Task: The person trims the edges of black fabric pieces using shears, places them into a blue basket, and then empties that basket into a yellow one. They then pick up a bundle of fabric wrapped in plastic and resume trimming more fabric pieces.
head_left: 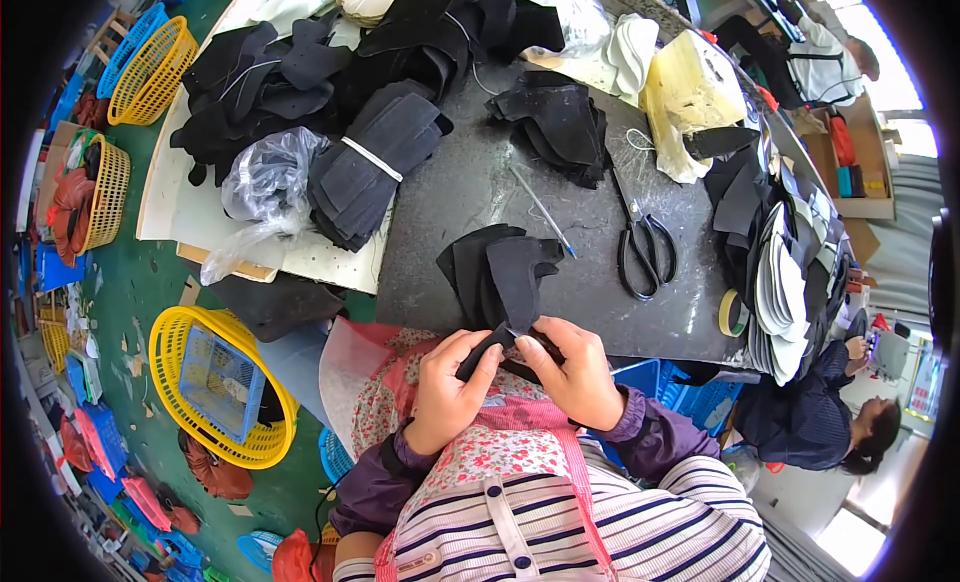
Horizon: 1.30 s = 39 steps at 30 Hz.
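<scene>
Close to my body, at the table's near edge, my left hand and my right hand pinch a small black fabric piece between thumbs and fingers. Just beyond my fingertips a small stack of cut black pieces lies on the dark work table. Farther off, a pen rests on the tabletop. To its right lie black-handled scissors, their blades pointing away from me. Another pile of black pieces sits behind the pen.
Heaped black pieces and a banded bundle cover the far left, beside a clear plastic bag. A yellow block, white pieces and a tape roll line the right. A yellow basket stands lower left. Two people are at right.
</scene>
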Each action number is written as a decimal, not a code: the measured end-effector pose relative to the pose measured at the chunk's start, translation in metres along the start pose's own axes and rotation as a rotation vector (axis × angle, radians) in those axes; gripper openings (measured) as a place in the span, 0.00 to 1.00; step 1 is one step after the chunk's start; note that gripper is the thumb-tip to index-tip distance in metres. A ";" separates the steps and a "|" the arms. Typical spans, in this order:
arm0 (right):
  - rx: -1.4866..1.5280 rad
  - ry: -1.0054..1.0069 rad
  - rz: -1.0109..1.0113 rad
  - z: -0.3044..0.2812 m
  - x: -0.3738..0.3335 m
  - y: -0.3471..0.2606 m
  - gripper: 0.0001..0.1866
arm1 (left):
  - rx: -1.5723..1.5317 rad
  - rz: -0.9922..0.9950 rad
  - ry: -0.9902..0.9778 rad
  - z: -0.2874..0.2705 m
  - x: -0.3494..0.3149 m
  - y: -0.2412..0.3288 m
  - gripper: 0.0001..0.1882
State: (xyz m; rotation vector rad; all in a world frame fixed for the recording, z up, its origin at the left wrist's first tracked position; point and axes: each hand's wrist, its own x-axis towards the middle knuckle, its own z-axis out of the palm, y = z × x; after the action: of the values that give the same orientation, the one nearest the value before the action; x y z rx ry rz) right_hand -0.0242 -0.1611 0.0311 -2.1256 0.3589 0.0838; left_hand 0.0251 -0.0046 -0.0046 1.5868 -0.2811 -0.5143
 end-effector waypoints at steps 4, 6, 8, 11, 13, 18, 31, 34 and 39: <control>0.044 0.007 -0.037 -0.002 0.003 -0.001 0.10 | -0.076 -0.084 0.006 0.001 0.000 -0.002 0.08; 0.044 -0.017 -0.074 -0.003 0.001 -0.003 0.09 | -0.128 -0.124 0.031 0.001 0.000 -0.004 0.08; 0.006 -0.003 -0.105 -0.002 0.001 -0.002 0.09 | -0.127 -0.122 0.034 0.002 -0.002 -0.003 0.08; -0.073 0.026 -0.163 0.000 0.000 0.001 0.09 | -0.128 -0.121 0.038 0.003 -0.002 0.001 0.08; 0.012 0.058 -0.156 0.002 -0.001 0.006 0.10 | -0.129 -0.108 0.031 0.004 -0.001 0.003 0.08; 0.120 0.071 -0.172 0.008 0.000 0.018 0.10 | -0.156 -0.119 0.037 0.006 -0.003 -0.003 0.08; 0.003 0.139 -0.204 0.008 -0.003 0.012 0.09 | -0.204 -0.114 0.093 0.012 -0.003 -0.002 0.07; -0.009 0.142 -0.192 0.009 -0.003 0.012 0.08 | -0.239 -0.124 0.084 0.012 -0.002 -0.004 0.07; 0.072 0.169 -0.204 0.014 -0.003 0.016 0.07 | -0.201 -0.088 0.085 0.012 -0.002 -0.001 0.07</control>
State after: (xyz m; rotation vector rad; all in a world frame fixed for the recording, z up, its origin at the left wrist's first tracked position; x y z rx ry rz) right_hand -0.0305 -0.1565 0.0113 -2.0915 0.2377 -0.2248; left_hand 0.0173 -0.0141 -0.0058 1.4252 -0.0923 -0.5248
